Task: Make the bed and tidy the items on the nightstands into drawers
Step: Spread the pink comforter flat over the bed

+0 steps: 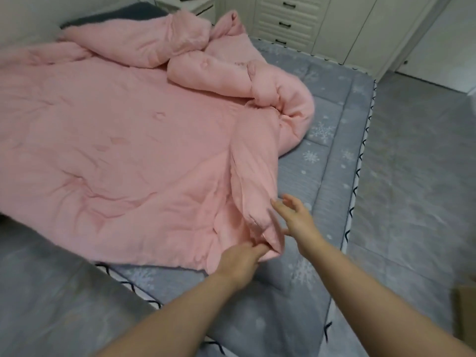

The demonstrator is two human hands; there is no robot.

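Note:
A pink quilt (116, 140) lies spread over the left and middle of a bed with a grey snowflake mattress pad (329, 140). Its far right part is bunched and twisted into folds. A folded-over corner hangs near the foot of the bed. My left hand (239, 261) pinches that corner's lower edge. My right hand (296, 215) hovers just right of the fold, fingers spread, touching or nearly touching the fabric. A dark grey pillow (116, 14) shows at the head, partly under the quilt. A white nightstand (190, 3) stands at the top edge.
White cabinets with a stack of drawers (286, 19) line the far wall. Grey floor (412, 176) runs along the bed's right side and at the lower left. A brown box corner (466, 313) shows at the right edge.

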